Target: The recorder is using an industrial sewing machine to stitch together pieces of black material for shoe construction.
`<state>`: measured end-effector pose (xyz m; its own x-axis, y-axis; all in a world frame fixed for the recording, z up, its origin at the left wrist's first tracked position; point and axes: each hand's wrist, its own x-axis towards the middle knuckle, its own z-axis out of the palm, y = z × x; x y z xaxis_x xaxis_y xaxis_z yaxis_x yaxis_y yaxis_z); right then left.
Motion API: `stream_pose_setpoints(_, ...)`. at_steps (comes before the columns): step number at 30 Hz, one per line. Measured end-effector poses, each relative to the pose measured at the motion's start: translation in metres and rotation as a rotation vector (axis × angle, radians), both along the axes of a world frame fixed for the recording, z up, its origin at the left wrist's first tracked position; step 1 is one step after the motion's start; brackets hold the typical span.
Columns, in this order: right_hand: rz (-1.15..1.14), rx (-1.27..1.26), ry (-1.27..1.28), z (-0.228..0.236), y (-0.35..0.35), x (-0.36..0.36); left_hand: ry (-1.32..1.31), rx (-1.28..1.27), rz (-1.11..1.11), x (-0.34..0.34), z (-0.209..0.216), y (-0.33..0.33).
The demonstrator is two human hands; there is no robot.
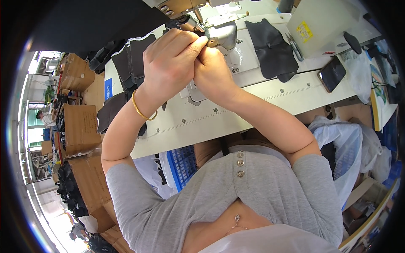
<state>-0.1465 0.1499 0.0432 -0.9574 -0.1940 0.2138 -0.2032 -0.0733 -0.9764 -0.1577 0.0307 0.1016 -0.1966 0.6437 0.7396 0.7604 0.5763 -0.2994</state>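
Observation:
My left hand [168,63], a gold bangle on its wrist, is closed with its fingertips right beneath the presser area of a sewing machine [185,7]. Against it, my right hand [215,76] is also closed, thumb and fingers pinched. A bit of black material [206,33] shows at the fingertips of both hands, by the needle; most of it is hidden behind the fingers. Left of my left hand lie stacked dark cut pieces [134,59]. On the right side of the machine bed rests a black shaped piece [272,50].
Tweezers [295,47] lie beside the black piece, near a pale machine housing [322,27]. A phone [332,74] sits at the right of the white table [190,130], which has a printed ruler edge. Cardboard boxes [80,130] stand left; a blue crate [182,166] is below.

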Motion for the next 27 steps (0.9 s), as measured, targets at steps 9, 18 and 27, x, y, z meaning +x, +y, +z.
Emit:
stream_pose_setpoints(9, 0.042, 0.015, -0.034, 0.003, 0.004, 0.000, -0.013, 0.008, -0.006, 0.001, -0.002, 0.002)
stream_pose_setpoints(18, 0.016, -0.046, 0.030, -0.001, -0.007, -0.001, -0.007, -0.030, 0.005, -0.001, 0.003, -0.005)
stream_pose_setpoints(27, 0.030, -0.052, 0.032, -0.001, -0.008, -0.002, -0.019, -0.032, 0.003, -0.003, 0.002, -0.006)
